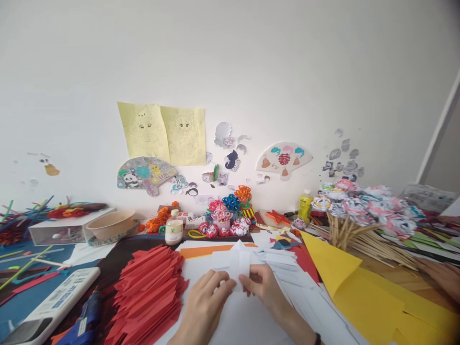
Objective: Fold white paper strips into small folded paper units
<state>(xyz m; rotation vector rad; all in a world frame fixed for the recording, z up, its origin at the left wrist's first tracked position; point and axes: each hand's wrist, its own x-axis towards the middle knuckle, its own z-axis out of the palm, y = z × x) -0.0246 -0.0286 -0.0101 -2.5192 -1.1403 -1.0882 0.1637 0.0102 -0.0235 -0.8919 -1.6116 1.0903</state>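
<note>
In the middle of the table, a folded piece of white paper [241, 261] with a pointed top stands up between my fingertips. My left hand [211, 299] pinches its lower left side, thumb and fingers together. On the lower right side my right hand [264, 286] grips it the same way. Beneath both hands lie large white paper sheets [239, 323]. White paper strips [283, 268] are spread to the right of my right hand. A thick pile of folded red paper pieces [147, 292] lies left of my left hand.
Yellow sheets [366, 292] cover the right front. Paper flowers on sticks [359, 206] stand behind them, near another person's hand [442, 278]. At left are a blue glue gun [88, 314], a white power strip [57, 306] and a bowl [110, 224]. A bottle [174, 229] stands behind.
</note>
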